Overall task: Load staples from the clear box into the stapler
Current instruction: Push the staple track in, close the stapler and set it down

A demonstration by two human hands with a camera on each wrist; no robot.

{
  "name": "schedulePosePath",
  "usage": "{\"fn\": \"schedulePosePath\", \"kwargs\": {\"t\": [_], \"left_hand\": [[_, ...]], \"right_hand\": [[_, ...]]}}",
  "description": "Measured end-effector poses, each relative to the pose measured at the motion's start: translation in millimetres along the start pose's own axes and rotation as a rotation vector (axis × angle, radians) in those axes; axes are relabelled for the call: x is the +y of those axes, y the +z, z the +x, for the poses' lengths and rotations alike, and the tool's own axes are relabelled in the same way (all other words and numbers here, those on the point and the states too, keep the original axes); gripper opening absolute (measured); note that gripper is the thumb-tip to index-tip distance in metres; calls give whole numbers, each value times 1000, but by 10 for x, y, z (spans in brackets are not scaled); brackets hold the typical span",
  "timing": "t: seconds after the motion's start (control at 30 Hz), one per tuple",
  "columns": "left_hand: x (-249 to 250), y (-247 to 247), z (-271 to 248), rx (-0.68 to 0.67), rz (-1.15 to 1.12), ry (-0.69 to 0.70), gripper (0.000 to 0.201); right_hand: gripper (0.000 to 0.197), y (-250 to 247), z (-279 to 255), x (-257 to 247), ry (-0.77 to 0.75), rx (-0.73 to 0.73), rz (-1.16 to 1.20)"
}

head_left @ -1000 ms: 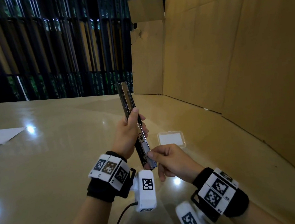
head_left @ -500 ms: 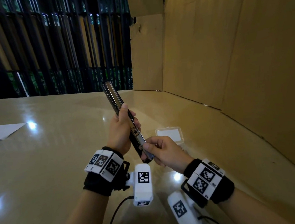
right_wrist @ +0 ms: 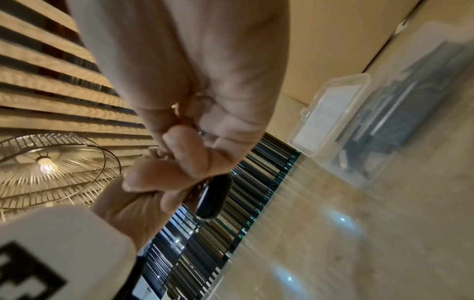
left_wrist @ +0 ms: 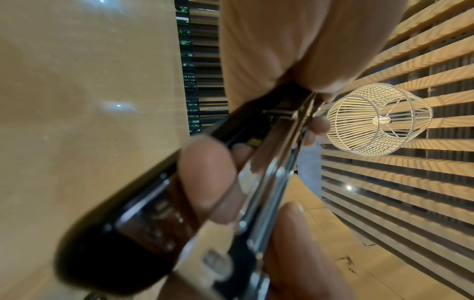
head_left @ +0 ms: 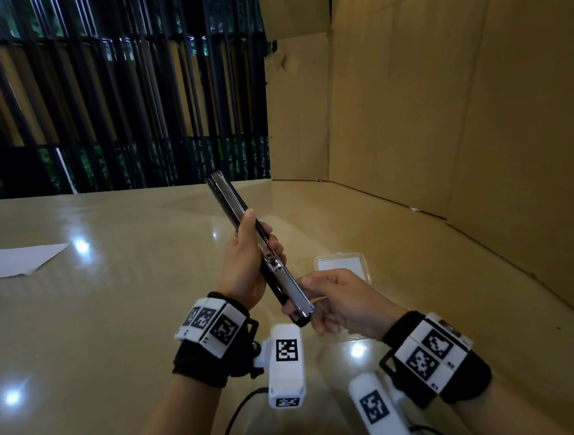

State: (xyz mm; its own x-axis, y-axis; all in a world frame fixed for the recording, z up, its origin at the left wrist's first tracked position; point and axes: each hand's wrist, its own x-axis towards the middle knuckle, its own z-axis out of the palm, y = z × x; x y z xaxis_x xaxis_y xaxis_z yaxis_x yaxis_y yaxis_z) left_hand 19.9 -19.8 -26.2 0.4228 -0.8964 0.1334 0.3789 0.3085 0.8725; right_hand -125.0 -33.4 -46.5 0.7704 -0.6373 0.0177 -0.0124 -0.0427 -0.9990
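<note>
A black stapler (head_left: 229, 204) with a chrome staple channel is held above the table, swung open into one long bar that slants up and to the left. My left hand (head_left: 261, 234) grips its middle, thumb on the near side and fingers behind. My right hand (head_left: 297, 297) pinches the lower chrome end. The left wrist view shows the stapler (left_wrist: 153, 213) close up, blurred, with fingers of both hands on it. The clear box (head_left: 344, 264) lies flat on the table just behind my right hand, lid down; in the right wrist view the clear box (right_wrist: 330, 113) is beyond the stapler end (right_wrist: 212, 199).
A white sheet of paper (head_left: 14, 261) lies on the glossy beige table (head_left: 116, 333) at far left. Cardboard walls (head_left: 478, 133) stand along the right and back right. A black slatted fence (head_left: 115, 110) runs behind the table.
The stapler's top has tilted further to the left. Both hands keep their hold on it, and the right hand stays at the lower end.
</note>
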Motion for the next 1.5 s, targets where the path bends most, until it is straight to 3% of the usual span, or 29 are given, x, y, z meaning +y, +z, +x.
{"fn": "schedulePosePath", "kwargs": {"t": [0.17,0.47,0.8,1.17,1.37,1.5], "left_hand": [[19,13,-9,-21,-13,10,40],[44,59,-61,-69,-69,76,41],[71,71,-66,-68,-81,101,40],[69,122,-78,-56,-70,69,40],[102,136,-96,-46,-61,57,40],[131,122,-102,-22,-115,65,40]], "right_hand": [[29,20,-6,-25,-21,23,7],[19,89,11,13,-199,232,-296],[20,35,-27,-75,-123,101,-179],[10,44,-67,-40,-179,154,-358],[17,24,-118,-64,-176,91,-289],[27,18,-164,-55,-185,106,-13]]}}
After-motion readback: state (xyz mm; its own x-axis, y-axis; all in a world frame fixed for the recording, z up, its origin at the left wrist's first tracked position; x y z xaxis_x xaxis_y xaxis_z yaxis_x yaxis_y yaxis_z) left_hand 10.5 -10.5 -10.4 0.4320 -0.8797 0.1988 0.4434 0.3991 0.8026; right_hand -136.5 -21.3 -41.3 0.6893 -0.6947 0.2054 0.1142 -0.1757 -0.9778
